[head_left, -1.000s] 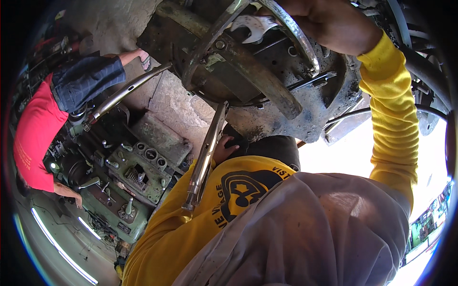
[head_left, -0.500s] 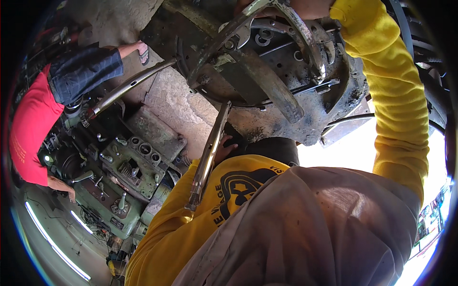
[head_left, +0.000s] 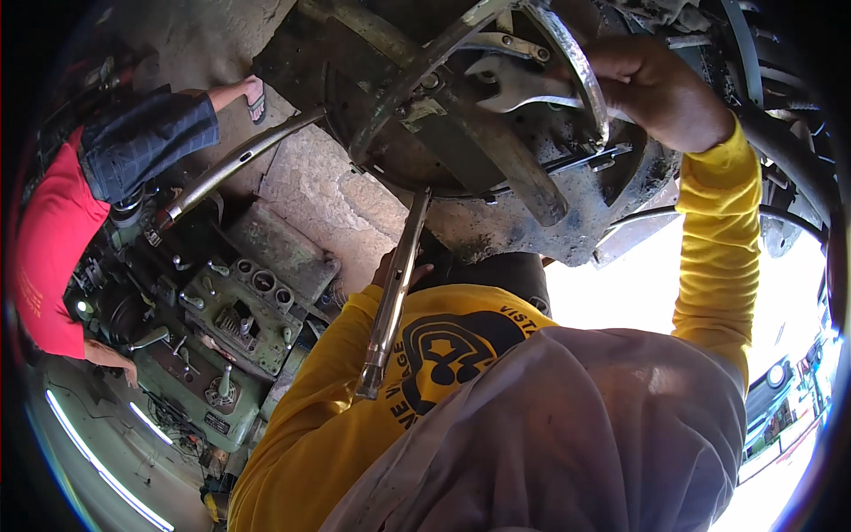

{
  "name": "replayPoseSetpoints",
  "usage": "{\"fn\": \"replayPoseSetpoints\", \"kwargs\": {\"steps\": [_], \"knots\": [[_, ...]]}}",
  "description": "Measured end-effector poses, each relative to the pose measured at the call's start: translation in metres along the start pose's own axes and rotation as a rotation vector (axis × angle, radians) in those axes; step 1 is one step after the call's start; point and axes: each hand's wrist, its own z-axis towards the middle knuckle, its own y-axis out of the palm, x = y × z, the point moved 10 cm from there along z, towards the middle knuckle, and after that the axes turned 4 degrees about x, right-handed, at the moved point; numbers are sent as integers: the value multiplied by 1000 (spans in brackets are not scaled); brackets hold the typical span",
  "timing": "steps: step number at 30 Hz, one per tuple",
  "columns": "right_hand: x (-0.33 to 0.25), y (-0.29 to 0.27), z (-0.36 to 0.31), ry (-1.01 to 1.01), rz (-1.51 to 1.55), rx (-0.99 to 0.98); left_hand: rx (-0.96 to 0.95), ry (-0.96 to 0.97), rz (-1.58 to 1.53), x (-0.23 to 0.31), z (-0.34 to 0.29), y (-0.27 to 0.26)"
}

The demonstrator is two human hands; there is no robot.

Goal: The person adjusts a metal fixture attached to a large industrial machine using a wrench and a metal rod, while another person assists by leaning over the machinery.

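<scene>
My right hand [head_left: 660,93] is closed around the handle of a large open-end wrench [head_left: 519,87], above a round, dark metal plate. The wrench's jaw points left toward a bolt [head_left: 430,81] on a metal crossbar and is apart from it. A curved metal bar [head_left: 572,62] crosses in front of the wrench handle. A flat metal strip with holes [head_left: 510,43] lies just above the jaw. My left hand [head_left: 421,273] rests low near my dark-clothed leg, partly hidden behind a shiny metal tube [head_left: 394,297]; its grip cannot be made out.
A second metal tube [head_left: 239,168] sticks out to the left. Beyond stands a green lathe-like machine [head_left: 235,310] with levers. A person in a red shirt [head_left: 53,257] is beside it, one arm reaching toward it. Hoses and metal parts [head_left: 784,142] crowd the right edge.
My right hand has come down and right from the top edge into view. The wrench has shifted right and away from the bolt. My left hand stays low behind the tube.
</scene>
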Motion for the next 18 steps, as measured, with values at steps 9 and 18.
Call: {"fn": "replayPoseSetpoints", "kwargs": {"steps": [9,18], "knots": [[-62,-19,39,-515,-422,143,2,1,89,-4,2,0],[-51,-15,88,-178,-551,-77,84,70,15,1,-2,7]]}}
